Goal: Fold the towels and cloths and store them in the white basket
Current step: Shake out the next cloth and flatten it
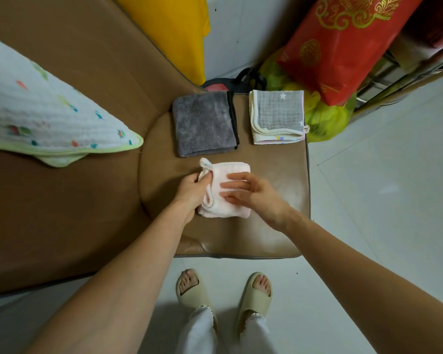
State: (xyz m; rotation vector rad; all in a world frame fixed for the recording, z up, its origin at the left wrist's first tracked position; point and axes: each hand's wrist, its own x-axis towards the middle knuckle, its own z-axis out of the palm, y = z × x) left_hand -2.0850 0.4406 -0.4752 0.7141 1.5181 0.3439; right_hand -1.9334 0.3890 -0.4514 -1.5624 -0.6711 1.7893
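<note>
A folded pink towel (224,191) on the brown cushion (274,175) is gripped by the left hand (191,191) and pressed flat under the right hand's (253,192) straight fingers.

1. Pink towel (225,190): pale pink, with a white looped edge.
2. Grey towel (203,125): plain charcoal plush, dark trim on one side.
3. Star cloth (278,116): grey waffle weave with white stars, cream border, pink underside showing at the hem.
4. Blanket (36,111): white, dotted with small red, green and blue figures, lime edging.
5. Cushion (274,180): tan-brown leather.
6. Bag (343,47): red with gold ornament.
7. Slippers (253,297): beige.
8. Floor (394,175): white tiles.
</note>
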